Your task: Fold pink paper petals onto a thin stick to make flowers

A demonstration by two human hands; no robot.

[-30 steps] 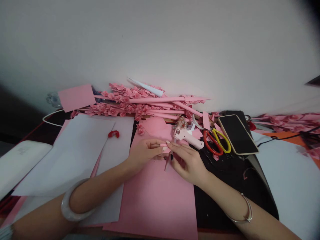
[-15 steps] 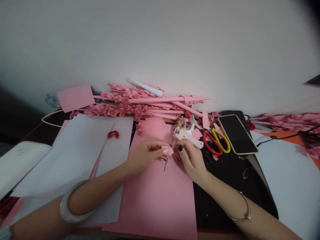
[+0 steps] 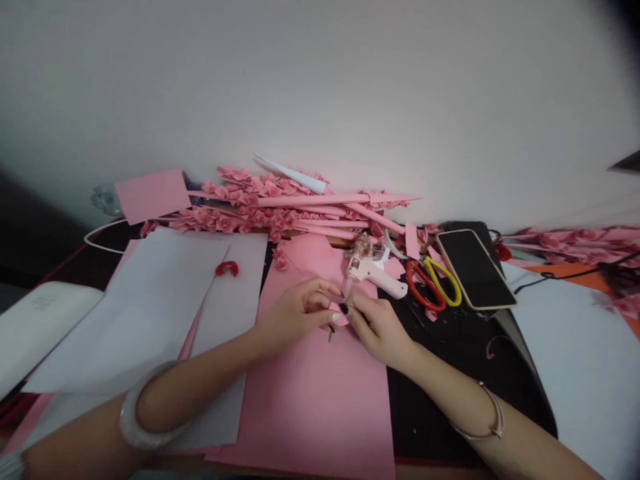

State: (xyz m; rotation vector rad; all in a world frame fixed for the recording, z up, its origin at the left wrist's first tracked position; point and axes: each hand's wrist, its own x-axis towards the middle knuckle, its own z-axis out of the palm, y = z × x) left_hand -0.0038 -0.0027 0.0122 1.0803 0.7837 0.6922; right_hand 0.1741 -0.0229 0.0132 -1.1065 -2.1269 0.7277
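Between the thumb and fingers of my left hand [image 3: 295,312] is a small folded piece of pink paper [image 3: 341,318]. My right hand [image 3: 383,325] pinches the same piece from the other side, its dark-nailed thumb on the paper. A thin stick end [image 3: 331,335] pokes out below the left fingers; most of it is hidden. Under both hands lies a large pink sheet [image 3: 320,407]. Just beyond them a pale pink glue gun [image 3: 373,272] rests on its side, and a small pink paper flower [image 3: 281,259] sits behind my left hand.
Pink paper flower stems [image 3: 250,217] are heaped along the wall. To the right are red and yellow handled scissors [image 3: 425,287] and a phone [image 3: 477,269]. White sheets [image 3: 135,300] bearing a red object [image 3: 227,269] lie left, beside a white box-like device [image 3: 45,327].
My right hand has moved left and closed on the pink paper piece, meeting my left hand. The left hand stays nearly in place, and the stick shows less below the fingers.
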